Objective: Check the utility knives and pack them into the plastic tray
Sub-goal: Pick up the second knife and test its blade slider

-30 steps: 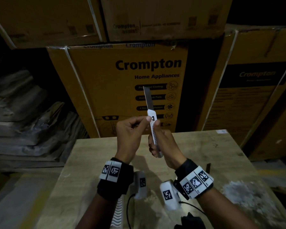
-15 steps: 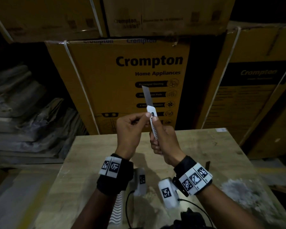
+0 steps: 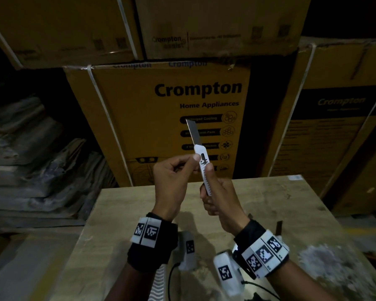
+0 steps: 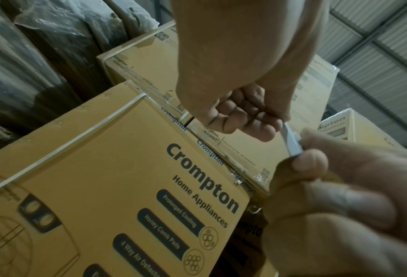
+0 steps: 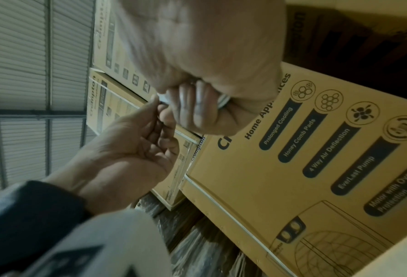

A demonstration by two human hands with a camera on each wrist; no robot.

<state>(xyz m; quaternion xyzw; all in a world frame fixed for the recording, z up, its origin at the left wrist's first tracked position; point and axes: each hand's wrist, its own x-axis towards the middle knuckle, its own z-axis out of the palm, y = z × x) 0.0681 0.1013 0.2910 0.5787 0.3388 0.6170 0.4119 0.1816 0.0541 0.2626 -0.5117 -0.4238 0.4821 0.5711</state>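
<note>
I hold a white utility knife (image 3: pixel 203 162) upright above the table, its steel blade (image 3: pixel 192 132) pushed out and pointing up. My right hand (image 3: pixel 220 197) grips the ribbed handle, with the thumb lying on the front near the black slider. My left hand (image 3: pixel 174 177) pinches the top of the knife body from the left with its fingertips. In the left wrist view the knife (image 4: pixel 292 142) runs between my left hand (image 4: pixel 235 114) and the right hand's fingers (image 4: pixel 316 161). In the right wrist view my right hand (image 5: pixel 209 97) is curled round the handle. No plastic tray is in view.
A pale wooden table (image 3: pixel 280 203) lies under my hands, with a small dark object (image 3: pixel 278 228) near my right wrist. Stacked yellow Crompton cartons (image 3: pixel 152 127) stand close behind the table. Wrapped bundles (image 3: pixel 30 159) are piled at the left.
Both hands keep hold of the upright knife and have hardly shifted. The exposed blade looks slightly shorter than a second ago.
</note>
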